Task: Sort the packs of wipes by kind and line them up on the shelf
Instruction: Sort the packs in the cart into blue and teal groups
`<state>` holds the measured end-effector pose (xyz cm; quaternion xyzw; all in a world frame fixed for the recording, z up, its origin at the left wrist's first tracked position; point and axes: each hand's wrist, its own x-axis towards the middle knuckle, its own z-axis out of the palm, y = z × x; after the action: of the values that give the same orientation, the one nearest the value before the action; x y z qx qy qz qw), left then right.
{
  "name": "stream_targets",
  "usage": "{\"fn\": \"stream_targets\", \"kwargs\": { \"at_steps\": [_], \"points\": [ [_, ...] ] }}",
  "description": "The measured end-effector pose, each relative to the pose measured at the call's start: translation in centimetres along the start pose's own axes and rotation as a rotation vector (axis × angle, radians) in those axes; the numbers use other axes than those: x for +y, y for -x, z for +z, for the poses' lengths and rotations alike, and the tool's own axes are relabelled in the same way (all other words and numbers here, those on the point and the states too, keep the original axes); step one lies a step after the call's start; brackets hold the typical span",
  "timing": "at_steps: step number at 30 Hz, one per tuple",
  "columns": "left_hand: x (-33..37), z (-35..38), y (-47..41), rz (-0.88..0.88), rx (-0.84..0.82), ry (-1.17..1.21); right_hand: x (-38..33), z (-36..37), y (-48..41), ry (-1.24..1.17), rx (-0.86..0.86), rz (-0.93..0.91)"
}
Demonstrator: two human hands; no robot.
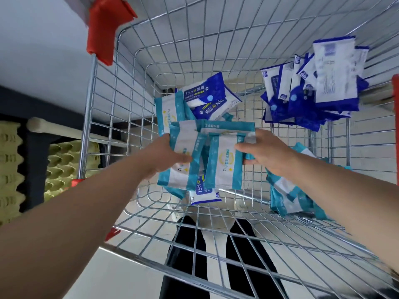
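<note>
My one camera rides on my head and looks forward and steeply down into the wire cart (183, 39), close enough that my forearms run in from both bottom corners. Its wide lens bows the cart's bars, and my left hand (170, 156) and right hand (267, 152), gripping teal packs (224, 167), sit mid-frame.

Looks straight down into a wire cart (194, 50). Grips one teal pack (185, 145) with the left hand (170, 156), thumb across its face. Holds a second teal pack (224, 165) with the right hand (267, 152), its edge overlapping the first. Beneath both, more teal packs (170, 108) mixed with dark blue alcohol packs (207, 93) (75% printed on them). Upper right, a leaning heap of dark blue packs (302, 100); lower right, a teal pile (287, 195) partly under the right forearm. Outside the cart at left, egg trays (62, 160).
</note>
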<state>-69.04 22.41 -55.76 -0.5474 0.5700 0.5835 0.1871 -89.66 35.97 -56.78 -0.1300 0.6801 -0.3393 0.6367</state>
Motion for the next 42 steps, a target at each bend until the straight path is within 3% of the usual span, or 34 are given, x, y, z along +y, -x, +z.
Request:
{"fn": "stream_targets", "kwargs": {
  "at_steps": [3,9,13,18,21,26,29,32,38,42],
  "points": [
    [2.7,0.3,1.6,0.047,-0.001,0.042,-1.7,-3.1,1.9,-0.007,-0.023,-0.014],
    [8.2,6.3,1.9,0.130,-0.100,0.188,-1.1,-11.6,7.3,0.386,0.125,0.053],
    [10.3,13.3,0.7,0.109,-0.207,0.174,2.3,-15.8,9.3,0.548,0.124,0.174],
    [10.0,20.7,-2.0,0.103,-0.227,-0.162,6.4,-18.1,8.8,0.860,0.231,0.156],
    [9.5,23.0,-3.1,0.119,-0.116,-0.534,8.0,-19.0,8.0,0.844,0.291,0.053],
    [9.4,25.3,-2.7,0.163,-0.034,-0.737,7.6,-19.4,7.6,0.835,0.270,0.001],
    [9.5,25.0,-2.6,0.155,-0.036,-0.727,7.3,-19.8,7.4,0.902,0.280,0.025],
    [10.5,23.1,-2.1,0.184,-0.004,-0.653,5.7,-19.2,8.0,0.944,0.346,-0.080],
    [12.4,14.8,0.3,0.368,0.279,-0.676,-0.5,-14.7,7.9,1.129,0.385,-0.342],
    [11.2,8.1,2.1,0.365,0.480,-0.836,-4.2,-9.5,5.5,1.157,0.401,-0.454]
  ]
}}
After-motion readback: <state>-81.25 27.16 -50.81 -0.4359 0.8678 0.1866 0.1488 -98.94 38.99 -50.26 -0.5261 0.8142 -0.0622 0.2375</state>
